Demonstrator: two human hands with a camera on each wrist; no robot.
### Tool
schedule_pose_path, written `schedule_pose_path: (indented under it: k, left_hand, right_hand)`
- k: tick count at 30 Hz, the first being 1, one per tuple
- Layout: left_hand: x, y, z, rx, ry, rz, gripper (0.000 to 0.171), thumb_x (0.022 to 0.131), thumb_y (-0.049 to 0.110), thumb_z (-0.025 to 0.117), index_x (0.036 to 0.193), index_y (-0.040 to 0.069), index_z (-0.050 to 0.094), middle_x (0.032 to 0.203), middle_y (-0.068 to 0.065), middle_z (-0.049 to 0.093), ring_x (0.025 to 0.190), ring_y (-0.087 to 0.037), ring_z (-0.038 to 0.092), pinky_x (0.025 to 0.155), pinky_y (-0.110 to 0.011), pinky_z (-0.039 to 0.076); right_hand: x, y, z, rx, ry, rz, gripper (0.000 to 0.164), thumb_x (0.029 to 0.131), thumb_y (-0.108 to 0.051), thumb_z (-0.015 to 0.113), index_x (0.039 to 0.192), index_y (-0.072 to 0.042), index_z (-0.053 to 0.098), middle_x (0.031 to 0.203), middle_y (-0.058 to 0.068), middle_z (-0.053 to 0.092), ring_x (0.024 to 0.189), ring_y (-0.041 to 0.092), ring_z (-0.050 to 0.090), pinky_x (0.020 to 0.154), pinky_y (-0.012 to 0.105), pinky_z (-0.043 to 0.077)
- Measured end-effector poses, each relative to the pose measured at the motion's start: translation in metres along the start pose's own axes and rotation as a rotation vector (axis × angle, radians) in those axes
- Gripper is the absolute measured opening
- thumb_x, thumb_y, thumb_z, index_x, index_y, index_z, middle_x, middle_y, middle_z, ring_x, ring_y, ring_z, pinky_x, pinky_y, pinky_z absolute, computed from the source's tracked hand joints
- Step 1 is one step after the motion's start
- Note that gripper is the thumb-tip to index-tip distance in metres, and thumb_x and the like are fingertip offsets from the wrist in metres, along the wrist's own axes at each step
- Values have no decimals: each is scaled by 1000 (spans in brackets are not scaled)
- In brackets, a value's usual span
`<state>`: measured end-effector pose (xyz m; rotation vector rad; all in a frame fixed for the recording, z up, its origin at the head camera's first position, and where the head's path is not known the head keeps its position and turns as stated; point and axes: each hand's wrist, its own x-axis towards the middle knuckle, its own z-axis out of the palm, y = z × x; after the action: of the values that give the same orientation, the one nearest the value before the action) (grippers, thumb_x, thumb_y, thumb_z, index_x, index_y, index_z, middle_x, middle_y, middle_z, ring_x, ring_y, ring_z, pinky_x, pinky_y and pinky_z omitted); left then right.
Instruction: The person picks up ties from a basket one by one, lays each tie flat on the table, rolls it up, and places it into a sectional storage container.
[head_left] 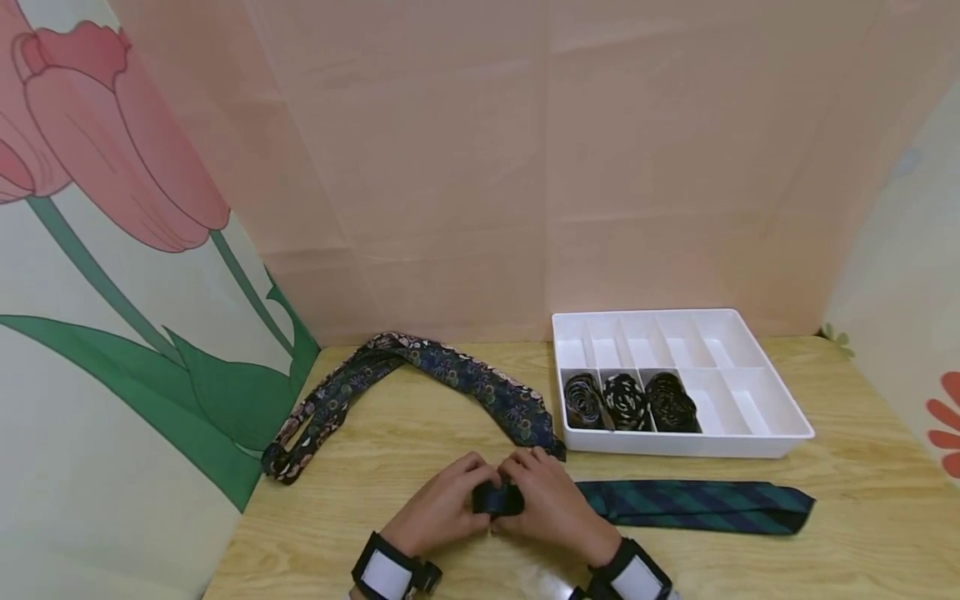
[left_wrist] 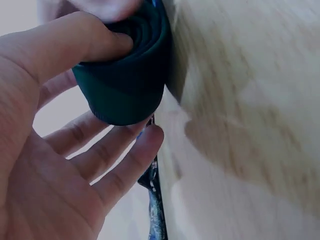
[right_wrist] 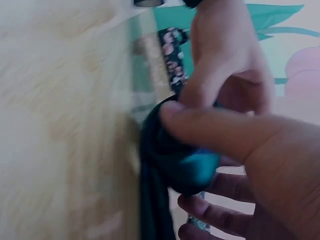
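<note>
A green and navy striped necktie lies along the table, its left end wound into a roll between my two hands. My left hand grips the roll from the left. In the left wrist view its thumb presses on the coiled edge of the roll, with the lower fingers spread beneath. My right hand holds the roll from the right; in the right wrist view its thumb lies across the coil. The flat remainder of the tie runs rightward from under my right hand.
A dark floral necktie lies bent in an arch behind my hands. To the right, a white divided tray holds three rolled dark ties in its front compartments. A peach backdrop stands at the table's back edge.
</note>
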<state>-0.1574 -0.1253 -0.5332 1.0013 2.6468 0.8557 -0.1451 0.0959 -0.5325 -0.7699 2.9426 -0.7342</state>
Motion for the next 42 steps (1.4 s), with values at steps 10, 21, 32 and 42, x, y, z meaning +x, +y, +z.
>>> schedule_pose_path:
  k: [10,21,32,42]
  left_hand:
    - [-1,6,-3,22,3,28,34,94,23,83,123,29,66,121,10,63,106,0,60,91,-23,56]
    - [-1,5,-5,0,14,52,33,92,24,84,121,29,68,121,12,62,108,1,59,93,-22,56]
    - [-3,6,-2,51,25,100,36,90,23,86,122,29,69,122,11,62,110,-1,58,94,-21,55]
    - [-4,8,-2,73,46,117,40,90,24,86,124,27,66,121,9,61,107,-3,61,93,-22,56]
  right_hand:
    - [-2,-2,-5,32,-9,19,49,76,-47,94,112,-19,75,118,-2,67,105,19,55,90,47,51]
    - [-4,-4,-7,66,-27,26,50,77,-43,95,116,-20,74,110,-3,61,112,23,58,91,49,53]
    - [-12,-4,-5,4,-4,28,52,75,-49,95,114,-23,72,103,-8,59,92,10,55,78,33,52]
    - [-17,-4,-8,-41,-3,33,52,74,-48,94,111,-20,70,105,-6,61,92,12,58,75,32,52]
